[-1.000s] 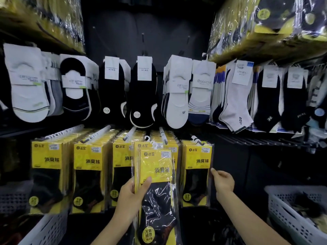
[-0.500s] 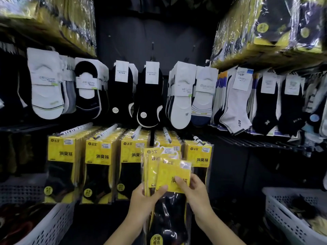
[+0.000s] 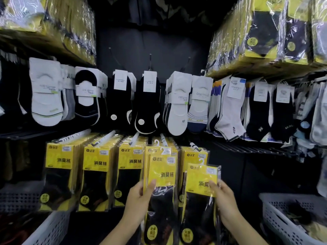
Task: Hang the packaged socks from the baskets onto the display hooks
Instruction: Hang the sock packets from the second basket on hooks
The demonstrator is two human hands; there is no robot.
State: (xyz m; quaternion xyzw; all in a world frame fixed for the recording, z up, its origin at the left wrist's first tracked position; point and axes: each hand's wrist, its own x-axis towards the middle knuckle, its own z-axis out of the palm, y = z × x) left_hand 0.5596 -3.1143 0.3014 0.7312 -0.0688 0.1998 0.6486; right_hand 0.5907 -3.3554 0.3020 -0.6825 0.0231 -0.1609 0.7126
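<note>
**Left hand** (image 3: pixel 139 197): fingers curled round the left edge of a bundle of sock packs (image 3: pixel 162 172), with the thumb pressed on the front at the foot of the yellow header. At least two packs sit in the bundle, one behind the other. The headers and white hanger tabs stand above the grip; the black sock sections hang below it. The bundle is upright, in front of the fourth column of the lower display row.

**Right hand** (image 3: pixel 224 200): pinching a single sock pack (image 3: pixel 201 181) at its right edge, thumb on the front of the header, fingers behind. The pack's hanger tab is above the grip and free of any hook. This pack is just beside the bundle, to its right, before the column at the right end of the row.

**Display hooks** (image 3: pixel 104 137): white prongs projecting over the lower row, each carrying hung yellow packs (image 3: pixel 96 174).

**Upper row:** carded loose socks (image 3: pixel 46 92), white and black.

**Baskets:** right basket (image 3: pixel 276 214) at the lower right corner; its contents are indistinct. Left basket (image 3: pixel 53 227) at the lower left.
</note>
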